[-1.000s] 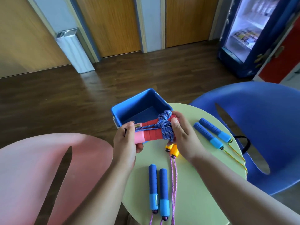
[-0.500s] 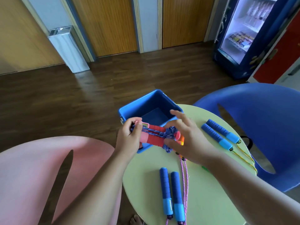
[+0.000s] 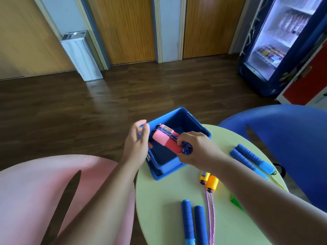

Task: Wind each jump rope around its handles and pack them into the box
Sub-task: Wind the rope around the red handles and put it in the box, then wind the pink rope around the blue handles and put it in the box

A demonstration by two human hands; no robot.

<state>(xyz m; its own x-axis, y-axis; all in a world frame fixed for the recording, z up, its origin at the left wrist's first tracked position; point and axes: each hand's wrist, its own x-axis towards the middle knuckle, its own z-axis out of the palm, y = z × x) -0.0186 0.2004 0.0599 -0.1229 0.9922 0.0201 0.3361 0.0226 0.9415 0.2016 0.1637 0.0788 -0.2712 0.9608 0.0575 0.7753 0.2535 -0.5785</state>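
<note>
Now, step: the wound bundle goes into the box, where a second ago both hands held it just in front of the rim.
Right hand (image 3: 198, 149): fingers curled around the knotted end of the pink-handled jump rope (image 3: 168, 141), holding it tilted over the blue box (image 3: 194, 121).
Left hand (image 3: 138, 138): has let go; fingers spread, just beside the bundle's pink end.
Meaning: first rope is wound and, by the look of it, about to be dropped inside.
Remaining, near the right forearm on the surface (image 3: 159, 200): yellow handles (image 3: 209, 182), two pairs of blue handles (image 3: 251, 160) (image 3: 193, 223), all unwound.
</note>
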